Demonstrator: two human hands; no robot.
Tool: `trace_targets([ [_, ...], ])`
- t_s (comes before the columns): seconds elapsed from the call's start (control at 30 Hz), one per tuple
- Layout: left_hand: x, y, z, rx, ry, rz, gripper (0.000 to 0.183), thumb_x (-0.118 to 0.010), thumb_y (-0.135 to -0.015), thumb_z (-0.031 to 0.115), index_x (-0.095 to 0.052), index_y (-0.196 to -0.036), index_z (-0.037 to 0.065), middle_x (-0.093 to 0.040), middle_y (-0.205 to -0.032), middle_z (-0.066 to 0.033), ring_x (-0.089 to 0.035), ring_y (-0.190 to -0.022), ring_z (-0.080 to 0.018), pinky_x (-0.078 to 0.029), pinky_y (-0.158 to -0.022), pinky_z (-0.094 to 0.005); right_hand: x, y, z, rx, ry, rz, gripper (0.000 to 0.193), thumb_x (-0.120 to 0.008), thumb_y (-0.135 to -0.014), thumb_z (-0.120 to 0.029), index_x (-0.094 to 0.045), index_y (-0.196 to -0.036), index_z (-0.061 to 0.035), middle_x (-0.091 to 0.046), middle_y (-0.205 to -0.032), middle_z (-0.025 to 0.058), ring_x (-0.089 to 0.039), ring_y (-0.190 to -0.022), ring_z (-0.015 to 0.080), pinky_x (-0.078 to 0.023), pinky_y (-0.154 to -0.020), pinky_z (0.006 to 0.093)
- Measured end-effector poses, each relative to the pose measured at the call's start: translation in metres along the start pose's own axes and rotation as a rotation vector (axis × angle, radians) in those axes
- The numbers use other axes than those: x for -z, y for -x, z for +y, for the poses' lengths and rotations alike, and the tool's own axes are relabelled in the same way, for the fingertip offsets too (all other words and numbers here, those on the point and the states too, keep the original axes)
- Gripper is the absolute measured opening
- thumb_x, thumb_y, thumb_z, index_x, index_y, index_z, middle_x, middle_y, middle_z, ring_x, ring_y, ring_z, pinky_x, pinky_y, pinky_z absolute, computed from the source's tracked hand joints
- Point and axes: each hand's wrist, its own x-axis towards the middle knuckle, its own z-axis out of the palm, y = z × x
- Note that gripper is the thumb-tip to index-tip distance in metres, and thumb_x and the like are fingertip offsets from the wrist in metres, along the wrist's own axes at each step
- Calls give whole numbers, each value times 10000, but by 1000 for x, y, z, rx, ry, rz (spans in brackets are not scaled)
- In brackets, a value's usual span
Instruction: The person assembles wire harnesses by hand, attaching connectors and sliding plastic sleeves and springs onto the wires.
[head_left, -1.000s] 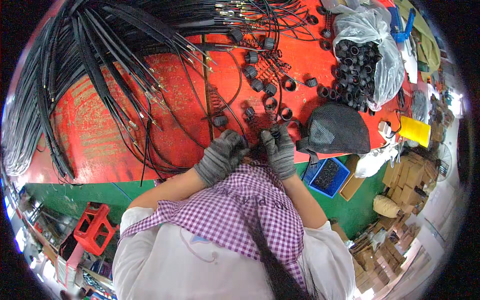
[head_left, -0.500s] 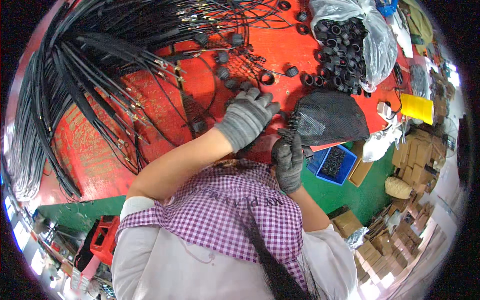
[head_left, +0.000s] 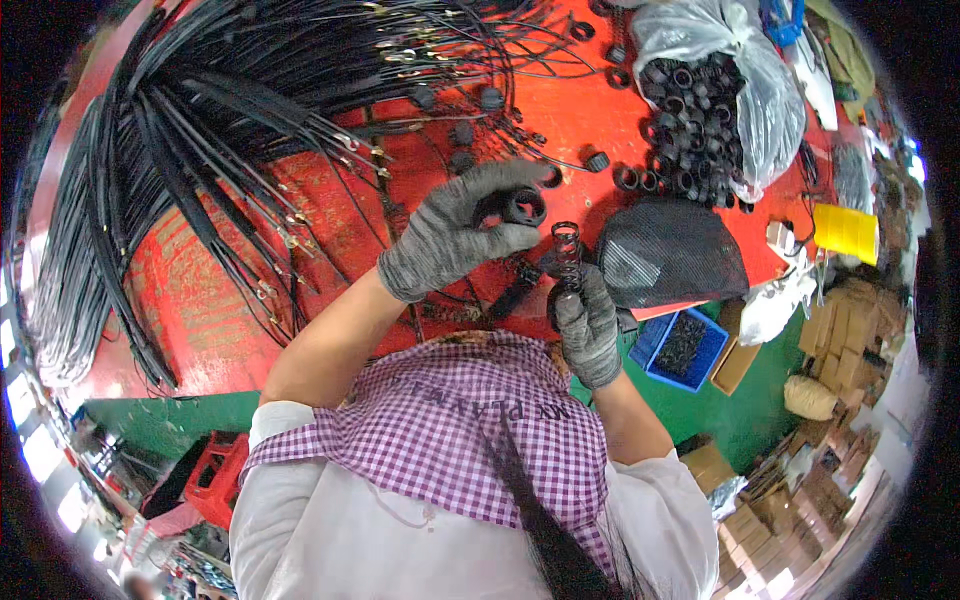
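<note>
My left hand (head_left: 440, 238), in a grey knit glove, pinches a black plastic ring cap (head_left: 526, 206) between thumb and fingers, with its round opening showing. Close by on the right, my gloved right hand (head_left: 590, 330) is closed around the lower part of a black coil spring (head_left: 567, 250), whose upper coils stick up out of the fist. Cap and spring are apart. Below the left hand, a dark ribbed cylindrical piece (head_left: 514, 290) lies near the table edge. Beside the right hand sits a black mesh bag (head_left: 672, 255).
Bundled black cables (head_left: 230, 90) with metal ends cover the left and far side of the red table (head_left: 200, 310). A clear plastic bag (head_left: 775, 110) spills black ring caps (head_left: 690, 130) at the far right. A blue bin (head_left: 688, 350) of small dark parts stands beyond the table edge.
My left hand has turned over and now shows a ring cap in its fingers. In my right hand, the spring now stands more plainly upright. The whole view has shifted slightly.
</note>
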Motion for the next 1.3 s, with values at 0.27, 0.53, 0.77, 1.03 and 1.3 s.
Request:
trace_targets([
  [0.27, 17, 27, -9, 215, 605, 15, 270, -655, -767, 142, -565, -1004, 51, -570, -1012, -55, -506, -1043, -211, -400, -910, -358, -26, -24, -32, 330, 448, -19, 287, -549, -839, -183, -510, -1061, -5, -595, -857, 108, -569, -721, 219, -455, -681, 318],
  [0.53, 40, 28, 11, 71, 140, -95, 381, -711, -684, 57, -552, -1030, 39, -560, -900, -36, -523, -864, -142, -432, -808, -321, -30, -40, -44, 331, 480, -95, 380, -625, -763, -186, -494, -1084, -30, -578, -816, 116, -561, -707, 274, -450, -618, 327],
  [0.77, 46, 21, 29, 2, -129, -289, 431, -762, -604, 146, -587, -989, 60, -600, -929, -51, -563, -907, -166, -436, -821, -295, -38, -38, -42, -291, -495, -516, 793, -473, -716, -686, -446, -1172, -37, -399, -663, -54, -301, -474, 47, -227, -443, 203],
  [1.03, 37, 39, 15, -80, -427, -283, 541, -791, -531, 289, -604, -1001, 99, -491, -1126, -71, -467, -1056, -231, -364, -917, -369, -49, -51, -41, -131, -261, -611, 564, -469, -870, -428, -377, -1283, -56, -542, -1096, 37, -544, -921, 152, -436, -759, 247],
  [1.3, 39, 50, 15, 0, 11, -186, 301, -651, -775, 199, -557, -1004, 28, -552, -978, -55, -513, -945, -160, -400, -850, -294, -45, -42, -46, -227, -329, -598, 495, -554, -848, -330, -442, -1219, -22, -551, -794, -15, -507, -724, 101, -424, -655, 254],
])
